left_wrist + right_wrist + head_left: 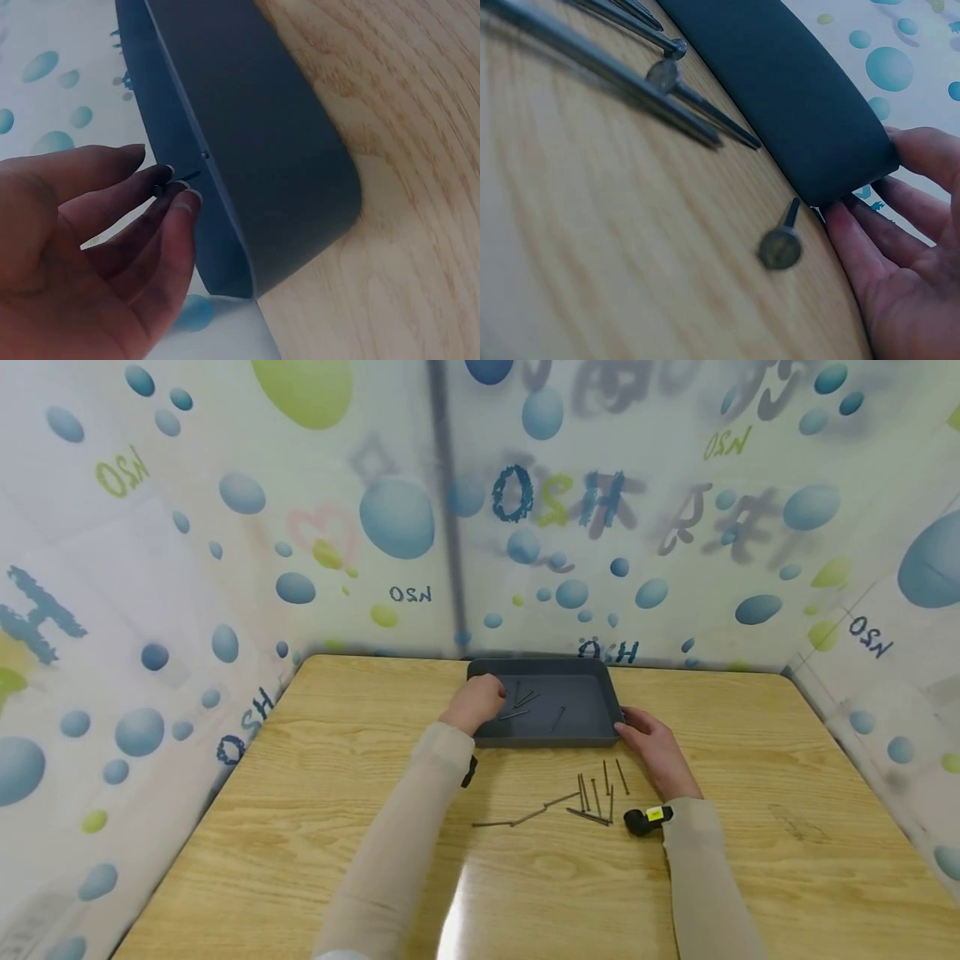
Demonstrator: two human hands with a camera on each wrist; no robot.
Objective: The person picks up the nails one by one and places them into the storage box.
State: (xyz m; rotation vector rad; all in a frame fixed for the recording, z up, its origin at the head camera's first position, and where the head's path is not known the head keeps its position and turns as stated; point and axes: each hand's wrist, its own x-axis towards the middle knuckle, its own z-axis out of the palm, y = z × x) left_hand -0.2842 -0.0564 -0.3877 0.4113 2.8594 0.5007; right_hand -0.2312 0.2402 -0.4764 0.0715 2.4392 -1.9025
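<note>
Surface: a wooden table (750,760), pale oak grain with a glossy patch of glare at the lower centre of the head view. Room: I see printed sheeting (225,527) closing in on three sides, white with blue and green bubbles and mirrored lettering.

A dark grey tray (592,731) sits at centre frame near the far table edge; matte plastic, rounded corners, shallow walls. A few thin nails lie loose inside it (558,718).

My left hand (476,702) hangs over the tray's left end. In the left wrist view its fingertips (176,199) are drawn together just beside the tray wall, pinching a small dark nail (187,175); only a short bit of it shows.

My right hand (656,752) sits at the tray's right corner, fingers straight and relaxed, laid against the outer wall (870,217), holding nothing.

Below the tray, at lower centre of the head view, a scatter of loose nails (596,797) lies on the wood: slim grey steel shanks, flat round heads. In the right wrist view one nail (780,244) lies just beside my fingers, head toward the camera.
</note>
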